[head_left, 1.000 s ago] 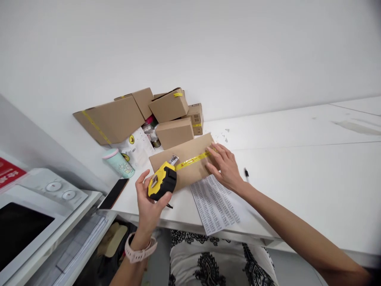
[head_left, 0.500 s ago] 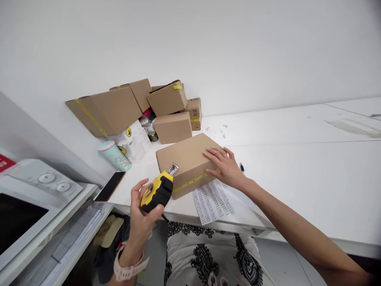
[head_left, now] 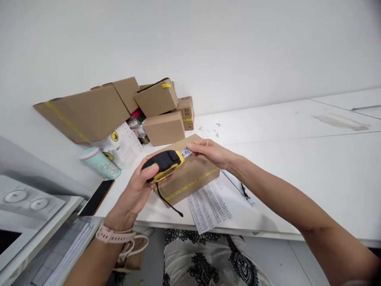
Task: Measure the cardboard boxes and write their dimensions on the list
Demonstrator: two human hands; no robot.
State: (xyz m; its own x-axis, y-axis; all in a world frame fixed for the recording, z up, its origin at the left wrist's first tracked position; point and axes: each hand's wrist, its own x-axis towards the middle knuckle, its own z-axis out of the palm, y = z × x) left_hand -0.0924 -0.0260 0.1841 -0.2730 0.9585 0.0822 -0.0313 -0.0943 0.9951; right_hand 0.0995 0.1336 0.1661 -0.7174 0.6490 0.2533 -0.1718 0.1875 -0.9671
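My left hand (head_left: 139, 186) is wrapped round a black and yellow tape measure (head_left: 163, 165), whose black wrist strap dangles below it. A short length of white blade with printed numbers (head_left: 186, 153) sticks out of its mouth. My right hand (head_left: 208, 151) pinches the end of that blade between thumb and fingers. Both hands are over a closed cardboard box (head_left: 193, 171), which lies on the table with yellow tape along its near side. Part of the box's top is hidden behind the tape measure and my hands.
Several cardboard boxes (head_left: 163, 129) stand piled against the wall at the back left. A mint tumbler (head_left: 101, 163) and a dark phone-like slab (head_left: 97, 197) lie at left, beside a microwave (head_left: 26, 206). A printed sheet (head_left: 210, 206) and a pen (head_left: 245, 191) lie right of the box.
The box has been tipped, so its taped face now points toward me. My right hand has left the box and taken the blade's end. My left hand has turned the tape measure and brought it over the box.
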